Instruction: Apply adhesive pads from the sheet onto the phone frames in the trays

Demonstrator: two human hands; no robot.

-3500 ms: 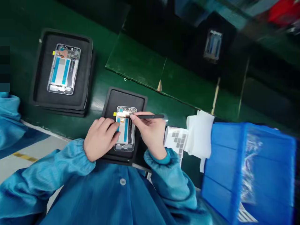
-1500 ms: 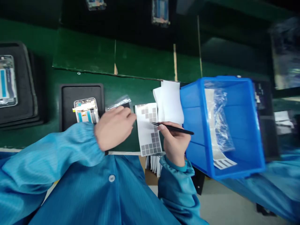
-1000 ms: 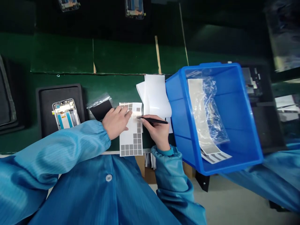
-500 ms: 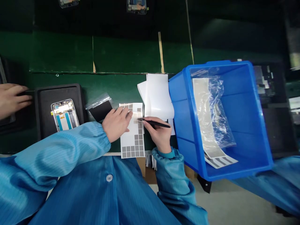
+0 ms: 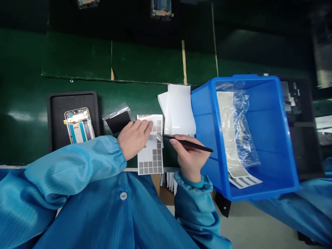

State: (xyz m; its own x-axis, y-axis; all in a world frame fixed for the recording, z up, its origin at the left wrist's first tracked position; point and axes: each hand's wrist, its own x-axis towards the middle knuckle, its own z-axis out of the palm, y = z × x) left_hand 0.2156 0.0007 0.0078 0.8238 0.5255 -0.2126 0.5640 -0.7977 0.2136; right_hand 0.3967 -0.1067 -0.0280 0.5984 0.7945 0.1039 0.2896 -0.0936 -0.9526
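A white sheet of grey square stickers (image 5: pixel 145 155) lies at the bench's front edge, with several squares gone from its middle. My left hand (image 5: pixel 136 138) rests on its upper left part, fingers stretched out. In my right hand (image 5: pixel 190 157) I pinch black tweezers (image 5: pixel 198 146), their tips at the sheet's right edge. A small pale, shiny piece (image 5: pixel 158 137) shows by the tips; whether they grip it I cannot tell. Left of my left hand lies a zip bag (image 5: pixel 118 121) with a black sheet inside.
An opened phone (image 5: pixel 79 126) lies in a black tray (image 5: pixel 74 97) at left. White papers (image 5: pixel 180 110) lie beside a blue bin (image 5: pixel 207 114) that holds a clear plastic bag (image 5: pixel 245 131) and strips. Another phone (image 5: pixel 161 9) lies at the back. A person's blue sleeve (image 5: pixel 282 211) shows at right.
My right hand and the tweezers have drawn back to the right, from over the sheet to its edge. My left hand stays on the sheet. Another person's hand at far left has left the view.
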